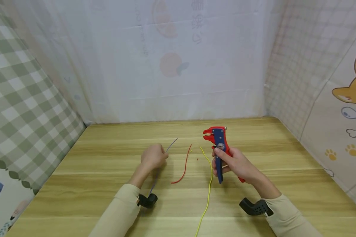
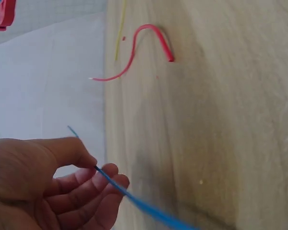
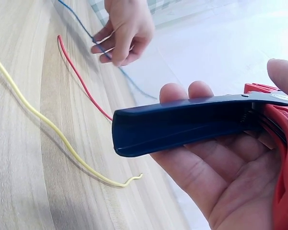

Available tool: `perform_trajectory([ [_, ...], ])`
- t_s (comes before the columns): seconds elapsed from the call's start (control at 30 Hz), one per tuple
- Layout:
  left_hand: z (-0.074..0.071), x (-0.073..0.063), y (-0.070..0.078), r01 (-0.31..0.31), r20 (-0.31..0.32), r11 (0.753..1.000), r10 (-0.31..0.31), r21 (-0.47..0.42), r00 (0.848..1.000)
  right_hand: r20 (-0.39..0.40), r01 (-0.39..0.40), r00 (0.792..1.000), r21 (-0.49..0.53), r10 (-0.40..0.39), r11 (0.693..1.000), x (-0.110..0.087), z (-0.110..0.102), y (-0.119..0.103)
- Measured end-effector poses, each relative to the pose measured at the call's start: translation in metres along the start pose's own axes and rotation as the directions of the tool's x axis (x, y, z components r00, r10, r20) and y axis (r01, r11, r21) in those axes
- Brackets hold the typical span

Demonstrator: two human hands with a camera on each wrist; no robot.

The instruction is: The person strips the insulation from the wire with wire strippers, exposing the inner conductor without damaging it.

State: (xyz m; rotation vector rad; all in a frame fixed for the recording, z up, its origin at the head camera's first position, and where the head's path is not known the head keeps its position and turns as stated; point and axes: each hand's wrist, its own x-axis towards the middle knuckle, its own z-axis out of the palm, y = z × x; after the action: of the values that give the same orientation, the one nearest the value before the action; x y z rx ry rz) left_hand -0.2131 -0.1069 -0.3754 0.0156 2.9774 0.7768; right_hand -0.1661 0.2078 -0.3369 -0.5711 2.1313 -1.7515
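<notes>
My left hand (image 1: 155, 156) pinches a thin blue wire (image 2: 116, 186) between thumb and fingers, with its far end sticking out past the fingertips. In my right hand (image 1: 236, 163) is a red and blue wire stripper (image 1: 220, 144), its jaws pointing left and its handles spread apart. The left wrist view shows only a corner of the tool at top left. Between the hands a short curved red wire (image 1: 185, 166) lies on the table. A longer yellow wire (image 1: 210, 184) runs beside the right hand toward the front edge.
Tiny red and yellow scraps lie near the wire ends on the wooden table (image 1: 86, 171). A white printed curtain (image 1: 178, 92) hangs behind the table. Checked cloth (image 1: 26, 79) borders the left side, and a cartoon-printed sheet (image 1: 329, 125) the right.
</notes>
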Motion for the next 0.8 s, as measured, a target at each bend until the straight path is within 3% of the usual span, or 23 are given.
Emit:
perform_trajectory([
  [0.13, -0.015, -0.009, 0.002, -0.053, -0.101, 0.995, 0.044, -0.082, 0.994, -0.006, 0.0, 1.0, -0.003, 0.0, 1.0, 0.001, 0.0, -0.001],
  [0.33, -0.028, -0.012, 0.0, -0.154, -0.238, 0.973, 0.112, -0.169, 0.965, -0.007, -0.001, 1.0, -0.008, 0.001, 1.0, 0.0, 0.002, -0.001],
  [0.53, -0.037, -0.025, 0.015, -0.254, -0.317, 0.912, 0.149, -0.322, 0.937, -0.022, 0.067, 0.998, -0.011, -0.067, 0.998, -0.001, 0.008, -0.002],
  [0.8, -0.043, -0.048, 0.038, -0.37, -0.333, 0.808, 0.229, -0.459, 0.915, -0.026, 0.131, 0.991, -0.021, -0.132, 0.991, -0.003, 0.014, -0.002],
])
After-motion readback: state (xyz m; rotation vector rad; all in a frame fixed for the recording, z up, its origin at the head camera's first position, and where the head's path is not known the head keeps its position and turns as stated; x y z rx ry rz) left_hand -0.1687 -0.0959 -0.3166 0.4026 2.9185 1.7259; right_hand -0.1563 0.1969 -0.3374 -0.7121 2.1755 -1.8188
